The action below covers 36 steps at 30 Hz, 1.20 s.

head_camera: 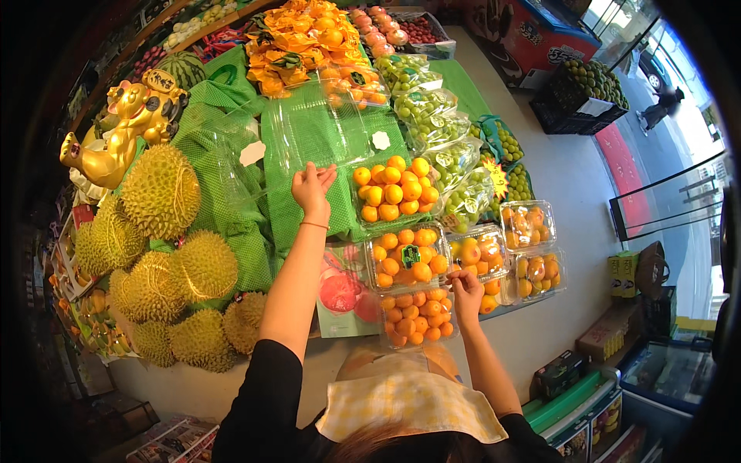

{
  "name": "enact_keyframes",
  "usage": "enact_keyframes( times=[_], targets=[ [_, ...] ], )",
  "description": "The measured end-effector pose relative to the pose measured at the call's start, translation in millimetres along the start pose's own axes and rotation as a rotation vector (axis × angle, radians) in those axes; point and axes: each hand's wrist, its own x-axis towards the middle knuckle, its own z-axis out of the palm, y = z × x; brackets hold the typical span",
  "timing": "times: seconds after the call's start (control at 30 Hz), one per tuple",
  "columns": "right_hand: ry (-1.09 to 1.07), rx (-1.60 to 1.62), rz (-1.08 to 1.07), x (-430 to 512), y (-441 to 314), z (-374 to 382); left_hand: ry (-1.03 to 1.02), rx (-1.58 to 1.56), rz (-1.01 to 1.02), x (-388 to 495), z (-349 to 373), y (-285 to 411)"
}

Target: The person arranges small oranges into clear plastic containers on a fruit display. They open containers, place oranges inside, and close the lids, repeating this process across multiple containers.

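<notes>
My left hand [313, 188] is at the near edge of an empty clear plastic clamshell box [321, 130] on the green mesh cloth. The clear plastic makes it hard to see whether my fingers grip it. My right hand [466, 294] pinches the near right corner of a closed clamshell box of mandarins [407, 258] with a dark label. Behind that box, another holds loose mandarins [395, 191], and a third box of small oranges [415, 318] is in front. A second empty clear box [228, 156] lies farther left.
Spiky durians [160, 191] and a golden cat figurine [124, 124] occupy the left. Bagged green grapes [431, 116] line the right side. Paper-wrapped oranges [307, 43] are piled at the back. Boxed orange fruit [528, 223] sits at the right edge, with dark crates [570, 107] beyond.
</notes>
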Motion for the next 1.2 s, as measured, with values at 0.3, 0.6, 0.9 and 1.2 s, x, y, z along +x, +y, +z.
enact_keyframes(
  times=[0.3,0.6,0.9,1.2],
  targets=[
    [-0.030,-0.065,0.189,42.6,-1.3,-26.6,-0.062,-0.395,-0.406,7.2,11.0,-8.9],
    [-0.128,-0.386,-0.094,309.6,-19.6,99.9,-0.390,-0.004,0.272,9.1,37.1,72.9],
    [-0.514,0.355,0.316,327.6,-34.0,109.4,0.096,-0.152,-0.124,89.3,-30.8,17.3],
    [-0.383,-0.129,-0.212,276.3,-17.5,82.4,0.108,-0.106,-0.241,41.8,-28.7,-29.6]
  ],
)
